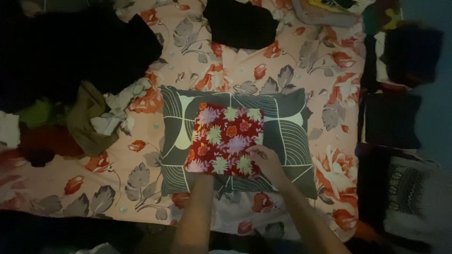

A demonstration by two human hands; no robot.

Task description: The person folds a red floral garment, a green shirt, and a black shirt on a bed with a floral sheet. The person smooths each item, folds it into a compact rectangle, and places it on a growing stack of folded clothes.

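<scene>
Seen from above through the head camera, a folded red cloth with a flower print (226,139) lies on a grey patterned pillow (292,136) in the middle of a bed covered by a pink floral sheet (325,70). The person's right hand (264,159) rests with its fingers closed on the cloth's near right corner. The left hand (203,170) is tucked under the cloth's near edge, so its grip cannot be told. A heap of dark and mixed clothes (80,80) sits at the left; a black folded garment (241,23) lies beyond the pillow.
</scene>
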